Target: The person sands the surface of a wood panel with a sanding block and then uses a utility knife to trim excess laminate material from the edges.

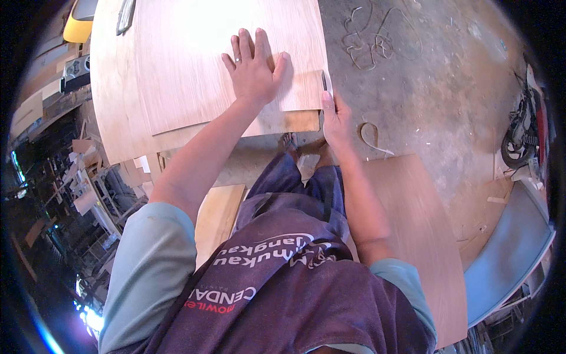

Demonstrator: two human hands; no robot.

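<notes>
My left hand [254, 76] lies flat with fingers spread on a pale wood-grain sheet [194, 88], pressing on its face near the right side. A ring shows on one finger. The sheet lies on a wider pale board [115, 100], which shows past its left and near edges. At the sheet's right edge, my right hand [336, 121] is closed with the thumb up, around a slim tool with a dark strip [324, 81]; its exact kind is unclear. Below the sheet's near right corner, a yellowish wood edge [302, 121] shows.
A long grey object [125, 16] lies on the board's far left. Thin coiled strips [377, 44] and a looped strip [369, 135] lie on the concrete floor. A brown panel [413, 236] is at my right, with a blue curved panel [510, 253] beyond. Wood scraps [88, 171] clutter the left.
</notes>
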